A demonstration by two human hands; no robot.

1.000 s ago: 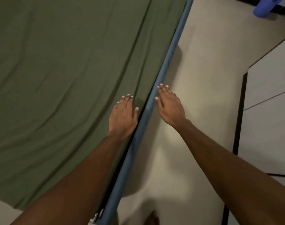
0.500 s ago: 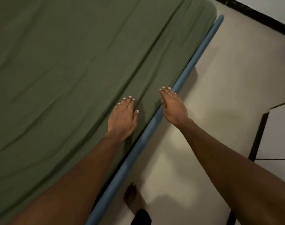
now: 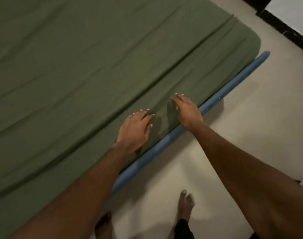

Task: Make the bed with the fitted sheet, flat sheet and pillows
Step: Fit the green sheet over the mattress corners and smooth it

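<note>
A green sheet [image 3: 95, 69] covers the mattress and fills most of the view, with long creases running diagonally. Its rounded corner [image 3: 250, 40] lies at the upper right. A blue bed rail [image 3: 221, 95] runs along the mattress's near edge. My left hand [image 3: 135, 130] rests flat on the sheet close to that edge, fingers straight. My right hand [image 3: 187, 109] lies on the sheet just right of it, fingers extended, its wrist above the rail. Neither hand holds anything. No pillows are in view.
Pale floor [image 3: 242, 135] lies to the right of the bed. My two bare feet [image 3: 185, 204] stand on it beside the rail. A dark skirting strip [image 3: 285, 30] runs along the wall at the top right.
My right hand has moved from above the rail onto the sheet. My left hand stays flat on the sheet. The view has swung, showing the bed corner and my feet.
</note>
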